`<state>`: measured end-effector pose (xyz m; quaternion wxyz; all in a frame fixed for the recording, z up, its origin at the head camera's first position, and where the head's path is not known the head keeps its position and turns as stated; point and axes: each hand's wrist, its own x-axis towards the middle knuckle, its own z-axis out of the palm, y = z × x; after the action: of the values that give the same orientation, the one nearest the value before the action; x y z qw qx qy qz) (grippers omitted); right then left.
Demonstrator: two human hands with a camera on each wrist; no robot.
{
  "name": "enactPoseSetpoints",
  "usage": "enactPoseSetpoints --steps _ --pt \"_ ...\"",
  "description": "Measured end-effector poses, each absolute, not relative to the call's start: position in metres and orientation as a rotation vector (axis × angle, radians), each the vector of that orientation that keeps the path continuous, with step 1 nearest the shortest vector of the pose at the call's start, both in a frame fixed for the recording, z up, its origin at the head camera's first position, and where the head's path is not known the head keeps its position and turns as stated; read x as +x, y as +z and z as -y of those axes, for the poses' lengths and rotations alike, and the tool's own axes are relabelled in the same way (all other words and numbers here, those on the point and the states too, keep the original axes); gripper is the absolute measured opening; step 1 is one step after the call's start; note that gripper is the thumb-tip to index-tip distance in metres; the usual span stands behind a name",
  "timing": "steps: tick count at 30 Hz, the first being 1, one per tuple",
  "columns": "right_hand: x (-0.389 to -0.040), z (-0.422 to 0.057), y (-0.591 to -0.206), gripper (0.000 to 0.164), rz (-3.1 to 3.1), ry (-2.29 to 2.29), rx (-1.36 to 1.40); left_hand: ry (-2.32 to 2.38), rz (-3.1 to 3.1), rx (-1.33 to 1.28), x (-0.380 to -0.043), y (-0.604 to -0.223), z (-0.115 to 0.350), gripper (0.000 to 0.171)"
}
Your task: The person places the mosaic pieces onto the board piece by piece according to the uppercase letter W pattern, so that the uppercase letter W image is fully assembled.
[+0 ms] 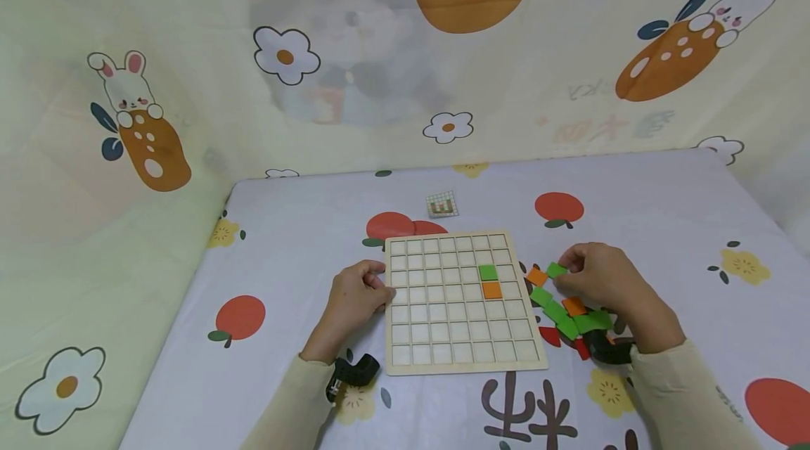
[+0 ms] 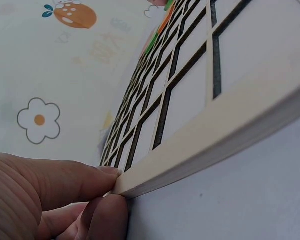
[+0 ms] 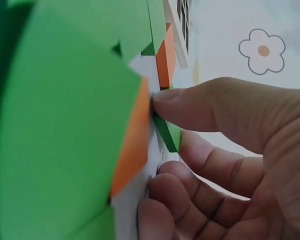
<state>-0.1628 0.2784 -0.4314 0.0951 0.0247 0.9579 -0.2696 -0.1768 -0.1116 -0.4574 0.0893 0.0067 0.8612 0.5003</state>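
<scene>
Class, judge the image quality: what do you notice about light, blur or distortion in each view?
Head view: soft, even light, but the small patterned card is hard to read; left wrist view: greyish and dimmer, the gridded board drawn out by steep perspective; right wrist view: the nearest green tile looms large and soft, while creases on the right hand look clearer.

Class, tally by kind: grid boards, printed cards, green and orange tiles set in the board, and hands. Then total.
Grid board: 1
Printed card: 1
Green tile in board: 1
Orange tile in board: 1
Hands (left hand, right hand): 2
Total: 6
</scene>
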Motion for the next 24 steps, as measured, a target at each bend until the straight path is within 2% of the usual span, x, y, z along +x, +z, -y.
enactPoseSetpoints --steps 9,17,24 --pt "-0.1602 -0.2753 -0.432 0.016 -2.888 -0.916 0.043 1.494 -2.569 0.026 -0.1767 -0.458 0.1112 0.041" --pt "-0.1624 -0.2768 -0.435 0.034 -2.876 -0.906 -0.031 1.489 -2.571 0.027 -0.1765 -0.4582 0.1114 0.041" --pt "-0.1651 -0.2764 -0.4335 0.034 -2.813 -0.93 -0.086 1.503 -2.558 0.023 -0.1771 -0.4598 0.1121 0.042"
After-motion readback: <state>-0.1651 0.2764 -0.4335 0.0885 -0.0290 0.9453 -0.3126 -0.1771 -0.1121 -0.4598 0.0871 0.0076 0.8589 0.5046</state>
